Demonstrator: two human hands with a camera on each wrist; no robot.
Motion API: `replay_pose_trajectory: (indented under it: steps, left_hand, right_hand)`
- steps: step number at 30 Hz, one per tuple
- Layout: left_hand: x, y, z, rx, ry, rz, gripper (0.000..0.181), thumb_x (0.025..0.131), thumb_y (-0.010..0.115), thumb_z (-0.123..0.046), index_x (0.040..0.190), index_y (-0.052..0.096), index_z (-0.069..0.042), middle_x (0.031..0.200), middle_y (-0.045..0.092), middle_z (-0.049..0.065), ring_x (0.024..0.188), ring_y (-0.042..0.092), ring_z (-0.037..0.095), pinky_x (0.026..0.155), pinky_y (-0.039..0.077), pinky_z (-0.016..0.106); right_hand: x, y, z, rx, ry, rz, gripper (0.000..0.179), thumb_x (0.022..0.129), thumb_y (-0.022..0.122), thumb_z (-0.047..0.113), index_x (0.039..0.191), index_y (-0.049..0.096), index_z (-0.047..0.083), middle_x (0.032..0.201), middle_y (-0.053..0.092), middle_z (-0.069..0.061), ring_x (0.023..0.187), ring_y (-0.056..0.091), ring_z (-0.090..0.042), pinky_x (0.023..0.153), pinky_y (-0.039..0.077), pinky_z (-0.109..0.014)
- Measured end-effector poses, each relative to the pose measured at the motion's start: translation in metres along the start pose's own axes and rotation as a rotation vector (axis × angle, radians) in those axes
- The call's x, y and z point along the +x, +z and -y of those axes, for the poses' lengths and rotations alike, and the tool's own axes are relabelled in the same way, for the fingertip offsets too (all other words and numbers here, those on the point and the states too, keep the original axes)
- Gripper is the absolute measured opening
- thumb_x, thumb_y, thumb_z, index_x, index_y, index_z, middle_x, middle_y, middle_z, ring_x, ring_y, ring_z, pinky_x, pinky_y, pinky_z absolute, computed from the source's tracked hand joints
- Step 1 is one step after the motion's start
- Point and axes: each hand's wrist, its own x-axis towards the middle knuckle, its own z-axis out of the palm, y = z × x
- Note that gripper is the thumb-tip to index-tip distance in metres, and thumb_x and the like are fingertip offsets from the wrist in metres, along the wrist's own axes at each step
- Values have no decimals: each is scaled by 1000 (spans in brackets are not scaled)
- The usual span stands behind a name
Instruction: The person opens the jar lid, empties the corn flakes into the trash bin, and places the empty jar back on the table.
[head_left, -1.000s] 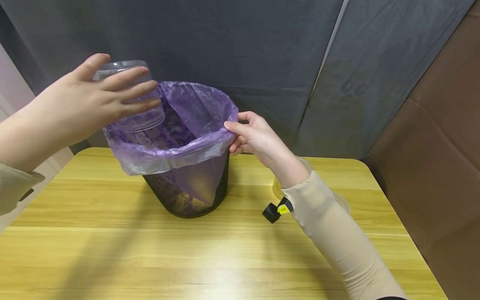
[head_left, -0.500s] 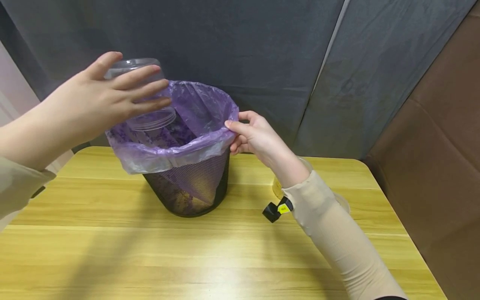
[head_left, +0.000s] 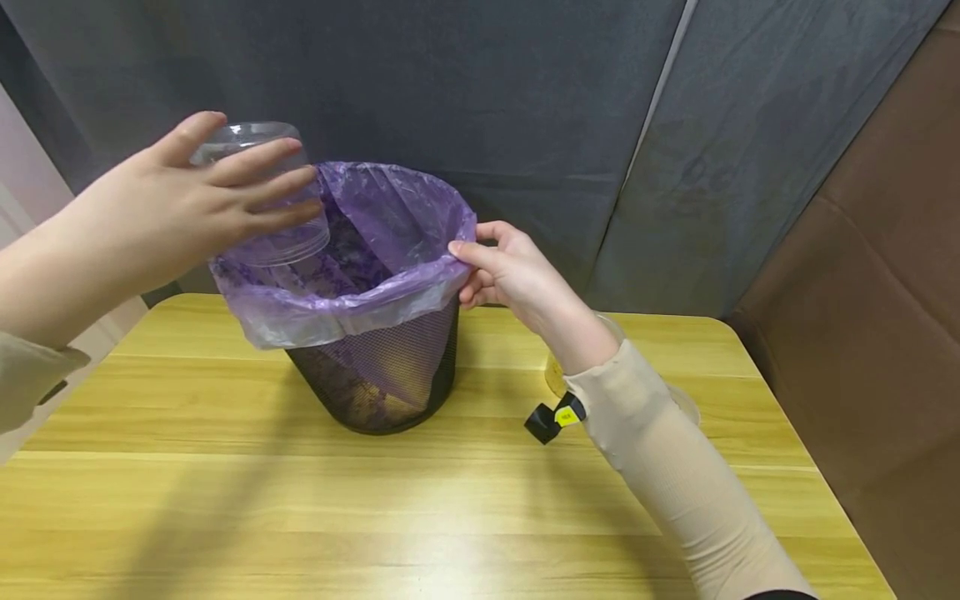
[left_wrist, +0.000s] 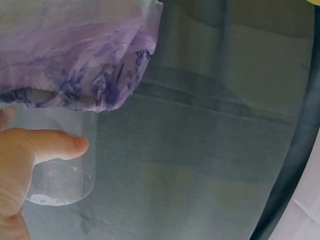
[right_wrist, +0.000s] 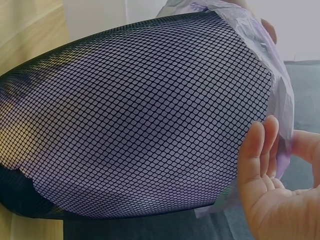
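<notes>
My left hand (head_left: 202,200) holds a clear plastic jar (head_left: 283,248) over the left side of a black mesh wastebasket (head_left: 390,383). The jar is tilted, its threaded mouth pointing down inside the rim. In the left wrist view, the thumb (left_wrist: 60,144) lies along the clear wall, and the mouth end is hidden behind the purple bag (left_wrist: 110,65). At the right rim, my right hand (head_left: 510,271) pinches the folded-over edge of the bin bag (head_left: 352,312). Seen from the right wrist, fingertips (right_wrist: 256,135) rest against the mesh, below the bag's edge.
The basket stands on a wooden table (head_left: 450,533) in front of a grey curtain (head_left: 465,92). A clear container (head_left: 553,379) with a yellowish look is partly hidden behind my right forearm; a clear round piece (head_left: 686,404) lies beyond. A brown panel (head_left: 877,250) borders the right.
The left hand and jar shifted slightly right, then came back left to about where they were one second ago. My right hand keeps its pinch on the bag.
</notes>
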Motion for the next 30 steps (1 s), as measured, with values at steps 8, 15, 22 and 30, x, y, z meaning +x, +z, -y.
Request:
replay_pose_trajectory:
  steps: [8, 15, 22, 30]
  left_hand:
    - [1, -1, -1, -2, 10, 2, 94, 49, 82, 14, 134, 52, -15, 150, 33, 14, 143, 15, 28, 104, 24, 59]
    - [3, -2, -1, -25, 3, -12, 96, 48, 82, 14, 134, 52, -15, 149, 35, 14, 143, 16, 28, 104, 25, 59]
    - [10, -5, -5, -84, -1, -56, 89, 54, 75, 19, 134, 54, -14, 150, 35, 13, 142, 17, 27, 103, 25, 59]
    - [11, -9, -6, -78, -6, -51, 92, 52, 77, 18, 135, 53, -15, 152, 31, 12, 143, 16, 26, 102, 26, 59]
  right_hand:
    - [-1, 1, 1, -7, 14, 1, 36, 94, 61, 10, 124, 41, 3, 69, 57, -11, 47, 54, -17, 54, 54, -30]
    - [-1, -1, 0, 2, -3, 6, 37, 94, 60, 9, 125, 41, 2, 69, 57, -11, 47, 55, -17, 52, 53, -29]
    - [-2, 0, 0, 0, 5, 3, 37, 94, 61, 10, 124, 41, 3, 68, 57, -11, 47, 55, -17, 54, 54, -29]
    - [-2, 0, -1, 2, -1, 4, 36, 94, 61, 10, 124, 41, 2, 68, 57, -11, 47, 55, -17, 54, 54, -30]
